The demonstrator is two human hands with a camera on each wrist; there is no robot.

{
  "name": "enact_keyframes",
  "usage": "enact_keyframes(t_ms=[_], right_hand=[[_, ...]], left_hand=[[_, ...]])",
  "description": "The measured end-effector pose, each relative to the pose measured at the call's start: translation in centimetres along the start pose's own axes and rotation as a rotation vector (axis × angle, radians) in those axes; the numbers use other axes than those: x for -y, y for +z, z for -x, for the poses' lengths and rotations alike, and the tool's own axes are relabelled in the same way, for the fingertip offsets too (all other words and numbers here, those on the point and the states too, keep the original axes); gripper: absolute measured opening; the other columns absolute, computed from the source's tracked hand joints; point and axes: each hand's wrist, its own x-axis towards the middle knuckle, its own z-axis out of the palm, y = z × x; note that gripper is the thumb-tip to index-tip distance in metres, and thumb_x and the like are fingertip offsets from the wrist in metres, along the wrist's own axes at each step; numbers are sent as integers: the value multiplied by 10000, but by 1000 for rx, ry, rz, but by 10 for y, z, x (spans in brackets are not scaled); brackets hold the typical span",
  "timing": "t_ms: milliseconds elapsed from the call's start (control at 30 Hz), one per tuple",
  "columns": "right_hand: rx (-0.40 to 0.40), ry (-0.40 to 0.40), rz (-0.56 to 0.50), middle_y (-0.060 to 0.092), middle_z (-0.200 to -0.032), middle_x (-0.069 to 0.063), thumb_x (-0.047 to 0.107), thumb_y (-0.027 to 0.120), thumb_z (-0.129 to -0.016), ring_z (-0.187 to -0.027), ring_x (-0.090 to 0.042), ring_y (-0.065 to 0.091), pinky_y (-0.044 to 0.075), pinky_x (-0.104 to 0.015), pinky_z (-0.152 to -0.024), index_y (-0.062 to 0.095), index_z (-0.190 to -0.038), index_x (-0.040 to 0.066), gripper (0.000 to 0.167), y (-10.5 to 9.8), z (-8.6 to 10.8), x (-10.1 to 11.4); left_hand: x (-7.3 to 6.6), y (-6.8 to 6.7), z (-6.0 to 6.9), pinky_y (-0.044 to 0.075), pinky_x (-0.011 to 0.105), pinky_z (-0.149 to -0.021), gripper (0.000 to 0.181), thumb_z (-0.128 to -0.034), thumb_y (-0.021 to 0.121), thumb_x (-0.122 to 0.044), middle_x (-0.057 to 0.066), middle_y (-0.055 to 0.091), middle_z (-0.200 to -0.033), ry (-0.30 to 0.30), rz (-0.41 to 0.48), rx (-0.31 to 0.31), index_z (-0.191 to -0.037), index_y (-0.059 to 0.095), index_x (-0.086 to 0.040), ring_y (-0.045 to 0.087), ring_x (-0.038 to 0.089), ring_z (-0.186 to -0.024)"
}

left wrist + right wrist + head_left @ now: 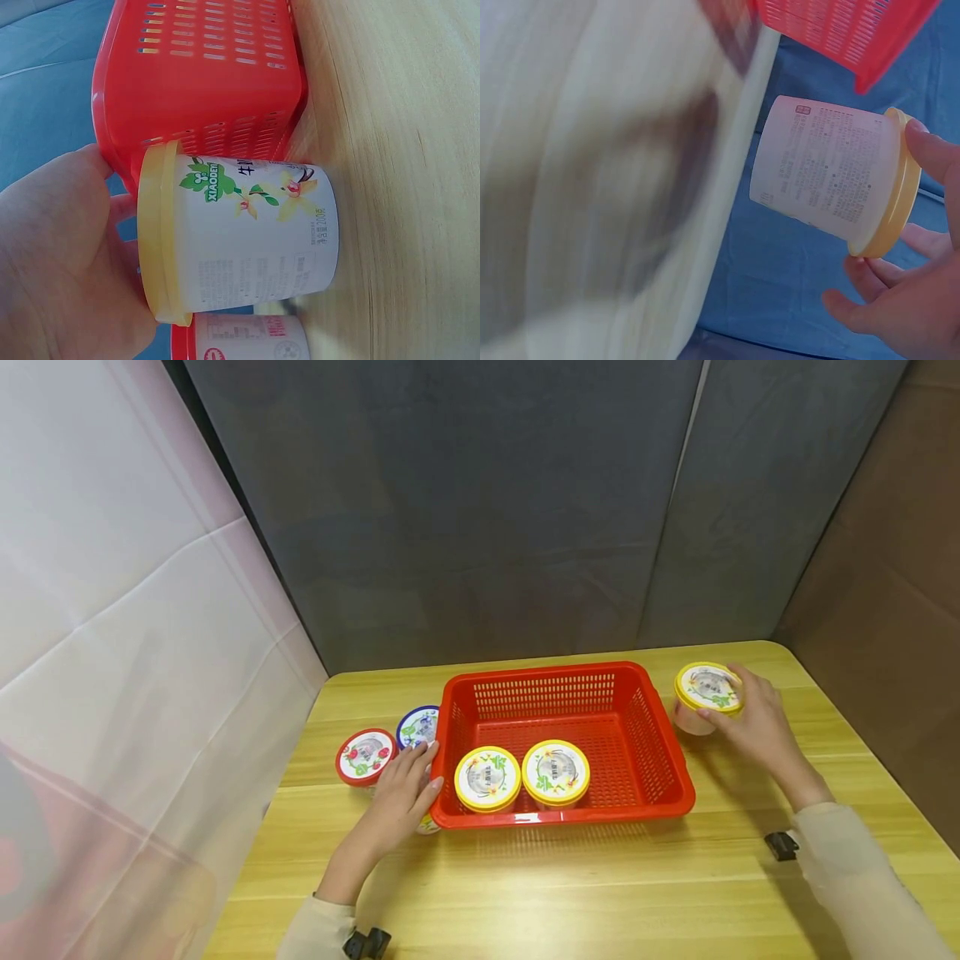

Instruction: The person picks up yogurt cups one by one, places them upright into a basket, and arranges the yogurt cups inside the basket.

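At the right, my right hand (761, 722) pinches a yellow-lidded tub (708, 687) by its lid, between thumb and fingers. The right wrist view has this white-sided tub (825, 165) tilted, apart from the red basket. My left hand (397, 795) lies at the left rim of the red basket (562, 817), fingers fairly straight, thumb touching the rim. Beneath it is another yellow-lidded tub (247, 232), mostly hidden from the head view. Two yellow-lidded tubs, a left one (487, 779) and a right one (556, 772), stand inside the basket along its near side.
Left of the basket stand a red-lidded tub (366, 755) and a blue-lidded tub (417, 727), partly covered by my left hand and the basket. A wooden table (570, 893) lies under everything. Dark grey fabric (480, 527) hangs behind it, with a brown panel (885, 593) at the right.
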Motion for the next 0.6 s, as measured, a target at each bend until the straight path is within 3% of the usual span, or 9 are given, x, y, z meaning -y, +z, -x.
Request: enact_keyframes(t_ms=[600], right_hand=[[-48,-19,-14,332,-1458,-363,291,750,-880,-1287,-539,275,287,-681,-959,252,-1530,-1,870,-26,-6,32]], left_hand=[[0,0,0,146,661,-1213,619,-1034,434,-437,155,284,-1626,2,0,-3,-1569,287,-162,209,424,-1508]])
